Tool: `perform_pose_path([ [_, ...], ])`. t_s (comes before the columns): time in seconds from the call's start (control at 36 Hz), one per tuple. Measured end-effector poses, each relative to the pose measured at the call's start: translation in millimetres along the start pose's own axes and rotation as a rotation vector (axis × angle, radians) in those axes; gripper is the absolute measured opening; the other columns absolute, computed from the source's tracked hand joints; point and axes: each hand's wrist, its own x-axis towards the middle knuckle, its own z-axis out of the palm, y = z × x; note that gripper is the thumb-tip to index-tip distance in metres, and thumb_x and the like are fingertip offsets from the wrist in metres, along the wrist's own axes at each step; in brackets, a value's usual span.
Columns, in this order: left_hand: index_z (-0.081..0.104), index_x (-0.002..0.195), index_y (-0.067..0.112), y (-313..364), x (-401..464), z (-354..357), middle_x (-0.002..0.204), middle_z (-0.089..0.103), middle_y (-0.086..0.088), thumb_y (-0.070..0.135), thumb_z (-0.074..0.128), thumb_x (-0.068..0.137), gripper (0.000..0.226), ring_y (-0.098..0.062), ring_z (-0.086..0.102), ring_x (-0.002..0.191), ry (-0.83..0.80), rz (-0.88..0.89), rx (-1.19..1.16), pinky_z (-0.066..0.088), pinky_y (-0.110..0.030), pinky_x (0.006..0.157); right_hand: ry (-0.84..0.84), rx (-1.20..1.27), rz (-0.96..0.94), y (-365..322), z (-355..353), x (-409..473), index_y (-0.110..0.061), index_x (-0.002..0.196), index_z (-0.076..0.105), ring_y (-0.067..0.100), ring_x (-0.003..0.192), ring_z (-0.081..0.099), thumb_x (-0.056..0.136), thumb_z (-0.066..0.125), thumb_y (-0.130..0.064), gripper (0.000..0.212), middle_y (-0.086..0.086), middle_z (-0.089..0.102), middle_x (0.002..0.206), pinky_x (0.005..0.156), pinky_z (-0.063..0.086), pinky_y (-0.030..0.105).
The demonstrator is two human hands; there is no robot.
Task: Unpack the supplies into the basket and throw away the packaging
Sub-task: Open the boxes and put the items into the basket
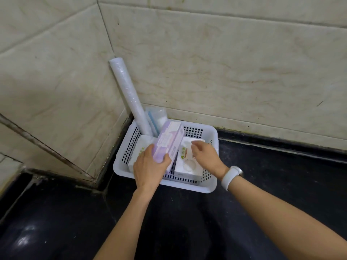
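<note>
A white perforated basket (210, 186) stands on the dark counter in the wall corner. My left hand (150, 167) grips the near end of a long lilac-and-white box (168, 142), which lies tilted in the basket. My right hand (206, 153) hovers over a white tissue box (187, 166) on the basket's right side, fingers curled and apart, holding nothing. Another white box (139, 150) lies at the left, partly hidden by my left hand. A long white roll (127, 91) leans from the basket against the wall corner. Clear bags (156, 116) stand behind it.
Beige tiled walls (225, 62) close off the back and left. The black counter (281, 175) stretches right and toward me. A white band sits on my right wrist (231, 176).
</note>
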Motion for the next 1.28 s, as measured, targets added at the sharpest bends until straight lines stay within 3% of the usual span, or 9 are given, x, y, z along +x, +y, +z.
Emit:
perform_pose_path([
  [0.19,0.031,0.128,0.031,-1,-10,-21,0.116,0.054,0.002,0.048,0.057,0.069,0.067,-0.001,0.038,0.102,0.007,0.343,-0.121,0.036,-0.024,0.073,-0.149,0.825,0.094,-21,-32,4,-0.023,0.124,0.044,0.023,0.101,0.057,0.091,0.044,-0.049,0.042,0.001,0.052,0.117,0.081,0.051,0.035],
  [0.36,0.031,0.138,0.023,-2,-13,-21,0.128,0.049,-0.003,0.035,0.068,0.072,0.076,-0.019,0.043,0.117,-0.072,0.483,0.030,0.041,-0.035,0.091,-0.158,0.523,-0.042,-24,-47,-14,-0.017,0.138,0.037,0.024,0.110,0.061,0.087,0.060,-0.030,0.058,0.010,0.058,0.126,0.093,0.053,0.045],
  [0.47,0.020,0.141,0.032,11,-6,-24,0.140,0.042,0.004,0.070,0.053,0.066,0.090,-0.018,0.037,0.128,-0.269,0.514,0.112,0.024,-0.045,0.110,-0.245,0.403,-0.138,-21,-50,-31,-0.016,0.135,0.042,0.019,0.115,0.058,0.083,0.066,-0.021,0.057,0.005,0.056,0.131,0.095,0.051,0.037],
  [0.58,0.025,0.137,0.041,27,-1,-31,0.129,0.047,0.014,0.079,0.056,0.055,0.095,-0.010,0.046,0.116,-0.443,0.380,-0.118,0.033,-0.029,0.094,-0.346,0.411,-0.165,-23,-47,-43,-0.017,0.139,0.037,0.016,0.126,0.049,0.080,0.068,-0.019,0.066,0.002,0.046,0.141,0.105,0.043,0.039],
  [0.72,0.039,0.128,0.033,25,-3,-34,0.112,0.052,0.009,0.063,0.069,0.061,0.079,-0.012,0.048,0.100,-0.254,0.516,-0.011,0.033,-0.027,0.082,-0.322,0.398,-0.182,-28,-54,-53,-0.032,0.123,0.052,0.011,0.111,0.059,0.078,0.055,-0.046,0.047,-0.003,0.055,0.130,0.085,0.055,0.027],
  [0.86,0.046,0.121,0.027,21,-10,-34,0.110,0.058,0.004,0.052,0.077,0.058,0.074,-0.017,0.049,0.099,-0.094,0.609,0.066,0.019,-0.021,0.081,-0.287,0.384,-0.193,-23,-51,-51,-0.033,0.115,0.055,0.010,0.099,0.063,0.090,0.055,-0.014,0.031,-0.001,0.059,0.123,0.076,0.056,0.020],
  [1.06,0.048,0.117,0.028,16,-14,-33,0.109,0.058,0.007,0.054,0.076,0.057,0.071,-0.016,0.051,0.099,-0.107,0.597,0.102,0.022,-0.024,0.084,-0.224,0.123,-0.315,-19,-46,-59,-0.036,0.119,0.050,0.005,0.099,0.058,0.094,0.040,-0.011,0.036,-0.002,0.059,0.123,0.078,0.050,0.012],
  [1.17,0.043,0.118,0.032,19,-12,-38,0.106,0.055,0.012,0.056,0.075,0.057,0.073,-0.011,0.048,0.097,-0.133,0.551,0.043,0.024,-0.026,0.082,-0.088,-0.114,-0.396,-16,-46,-56,-0.032,0.129,0.042,0.010,0.059,0.052,0.093,0.035,-0.016,0.040,0.013,0.066,0.088,0.054,0.044,0.025],
  [1.28,0.043,0.118,0.029,11,-12,-45,0.105,0.046,0.016,0.047,0.081,0.057,0.074,-0.010,0.045,0.098,-0.158,0.461,-0.122,0.036,-0.034,0.088,-0.012,0.050,-0.406,-20,-60,-52,-0.037,0.116,0.047,0.004,0.061,0.050,0.088,0.031,0.000,0.048,0.004,0.059,0.082,0.062,0.050,0.023],
])
